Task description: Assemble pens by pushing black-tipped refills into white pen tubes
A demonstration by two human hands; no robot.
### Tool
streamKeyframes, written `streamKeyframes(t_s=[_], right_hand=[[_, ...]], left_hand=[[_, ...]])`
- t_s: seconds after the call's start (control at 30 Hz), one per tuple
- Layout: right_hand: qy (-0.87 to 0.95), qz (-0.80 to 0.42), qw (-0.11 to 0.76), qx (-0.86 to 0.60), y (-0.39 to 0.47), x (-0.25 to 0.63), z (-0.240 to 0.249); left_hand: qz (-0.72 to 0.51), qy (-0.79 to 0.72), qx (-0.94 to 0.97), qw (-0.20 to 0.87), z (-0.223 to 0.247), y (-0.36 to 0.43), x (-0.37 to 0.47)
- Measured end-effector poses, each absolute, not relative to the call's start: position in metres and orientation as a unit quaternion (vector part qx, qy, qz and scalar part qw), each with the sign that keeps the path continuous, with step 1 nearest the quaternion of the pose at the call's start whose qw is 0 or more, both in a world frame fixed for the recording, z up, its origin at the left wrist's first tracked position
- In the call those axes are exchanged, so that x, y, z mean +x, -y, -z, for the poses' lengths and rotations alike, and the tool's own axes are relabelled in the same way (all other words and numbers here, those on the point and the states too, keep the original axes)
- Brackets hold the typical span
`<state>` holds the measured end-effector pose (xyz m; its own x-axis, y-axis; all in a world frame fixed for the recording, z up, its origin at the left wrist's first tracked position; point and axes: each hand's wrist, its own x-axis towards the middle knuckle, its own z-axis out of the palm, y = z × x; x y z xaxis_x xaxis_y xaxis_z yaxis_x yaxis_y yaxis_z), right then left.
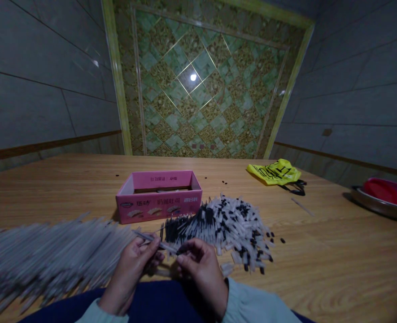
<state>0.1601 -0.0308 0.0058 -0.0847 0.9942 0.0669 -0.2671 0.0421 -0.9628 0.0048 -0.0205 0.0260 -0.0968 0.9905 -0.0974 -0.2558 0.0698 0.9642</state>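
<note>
My left hand (138,256) is closed around a clear, slim pen barrel (166,246), which slants between both hands. At the barrel's right end, the fingers of my right hand (198,260) pinch a small black piece (182,249), partly hidden by the fingertips. Beside my left hand spreads a large heap of clear pen barrels (67,253). Just beyond my right hand lies a pile of clear and black pen caps (233,229). Thin black-ended pieces (181,226), like pen refills or tips, lie at that pile's left side.
A pink open box (159,208) stands behind the piles with some thin pieces inside. Further right are a yellow bag (274,172) with black print, a single pen-like stick (302,206) and a metal tray (380,204) holding a red container (386,190). Small black bits dot the wooden table (336,251).
</note>
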Motion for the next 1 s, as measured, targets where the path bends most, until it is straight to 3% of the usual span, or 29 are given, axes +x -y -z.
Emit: streamKeyframes(t_s=[0.73, 1.0], right_hand=[[0.483, -0.559, 0.535, -0.408, 0.0262, 0.161, -0.0044], [0.529, -0.465, 0.55, -0.449, 0.0296, 0.1653, -0.006]], left_hand=[[-0.583, -0.465, 0.406, 0.527, -0.0298, 0.022, 0.0068], [-0.572, -0.504, 0.396, 0.513, -0.0317, 0.026, 0.0092]])
